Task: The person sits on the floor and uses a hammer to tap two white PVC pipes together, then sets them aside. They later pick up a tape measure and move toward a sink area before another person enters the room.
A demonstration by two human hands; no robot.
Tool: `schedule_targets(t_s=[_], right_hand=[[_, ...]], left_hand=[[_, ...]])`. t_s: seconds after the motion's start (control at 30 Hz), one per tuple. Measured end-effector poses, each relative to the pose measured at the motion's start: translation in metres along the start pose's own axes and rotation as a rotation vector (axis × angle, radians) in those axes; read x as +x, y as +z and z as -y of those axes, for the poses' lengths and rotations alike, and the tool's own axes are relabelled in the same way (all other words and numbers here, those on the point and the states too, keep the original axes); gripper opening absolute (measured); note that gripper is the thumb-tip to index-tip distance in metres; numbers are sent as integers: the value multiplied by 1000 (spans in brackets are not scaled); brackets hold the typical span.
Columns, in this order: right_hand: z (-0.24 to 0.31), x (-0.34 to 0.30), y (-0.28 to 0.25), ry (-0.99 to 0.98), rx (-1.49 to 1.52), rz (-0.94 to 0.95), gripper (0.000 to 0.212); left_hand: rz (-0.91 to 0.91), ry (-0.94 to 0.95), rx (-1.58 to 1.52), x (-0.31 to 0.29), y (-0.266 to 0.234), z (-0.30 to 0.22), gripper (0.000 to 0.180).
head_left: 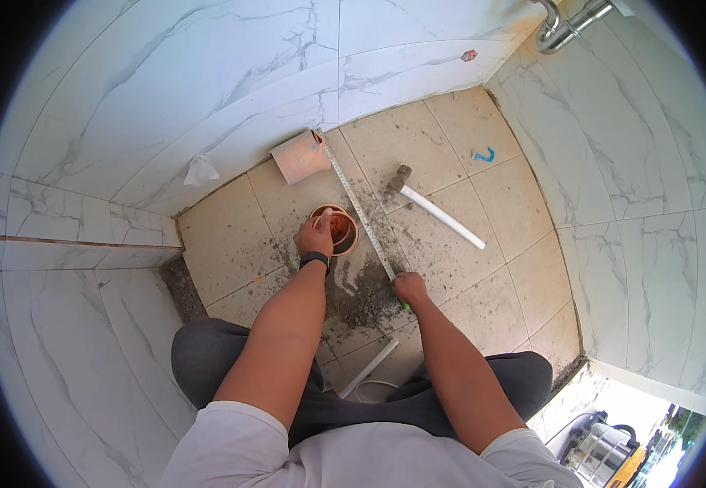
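one head-worn fisheye view looks steeply down, close over a tiled floor corner (231, 244).

Two hands: the left hand (314, 237), wearing one black wristband (314, 259), and the right hand (410, 286). One orange pipe mouth (338, 229) in the floor (222, 244). One tape measure (361, 211), drawn out across the tiles. Two white pipes: one long pipe (442, 216) with a grey clod at its end, and one short pipe (369, 368) by the knees. One roll (300, 156) against the wall. One crumpled white scrap (200, 171). One blue hook-shaped piece (484, 154). One chrome drain trap (564, 28) at upper right. One patch of grey mortar (361, 293). One machine (601, 451) outside the doorway.
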State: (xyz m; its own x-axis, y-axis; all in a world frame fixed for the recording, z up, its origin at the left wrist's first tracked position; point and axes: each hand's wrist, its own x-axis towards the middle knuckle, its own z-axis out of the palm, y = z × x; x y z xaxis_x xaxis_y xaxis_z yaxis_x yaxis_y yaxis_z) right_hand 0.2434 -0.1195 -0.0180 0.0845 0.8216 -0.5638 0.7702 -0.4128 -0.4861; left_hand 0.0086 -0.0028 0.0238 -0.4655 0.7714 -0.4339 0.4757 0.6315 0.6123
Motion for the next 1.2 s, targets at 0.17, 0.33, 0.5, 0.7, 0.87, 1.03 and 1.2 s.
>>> schedule_targets(t_s=[0.17,0.33,0.5,0.7,0.87,1.03,1.2], right_hand=[[-4,2,3,-55,-35,-7,27],[-6,4,4,-89,-58,4,26],[-2,1,0,-26,-20,-4,27],[-1,0,-1,-14,16,-4,28],[-5,3,3,-18,9,-8,30],[-2,1,1,-33,-16,-14,29],[3,-5,-5,-46,-27,-21,29]], left_hand=[[10,1,-3,-1,-2,-1,73],[9,-10,10,-2,-2,-2,72],[28,4,-8,-2,-3,-2,72],[16,8,-1,-2,-2,-2,72],[28,25,-25,-1,-2,0,74],[-49,67,71,3,2,3,76],[94,78,24,24,-12,1,76]])
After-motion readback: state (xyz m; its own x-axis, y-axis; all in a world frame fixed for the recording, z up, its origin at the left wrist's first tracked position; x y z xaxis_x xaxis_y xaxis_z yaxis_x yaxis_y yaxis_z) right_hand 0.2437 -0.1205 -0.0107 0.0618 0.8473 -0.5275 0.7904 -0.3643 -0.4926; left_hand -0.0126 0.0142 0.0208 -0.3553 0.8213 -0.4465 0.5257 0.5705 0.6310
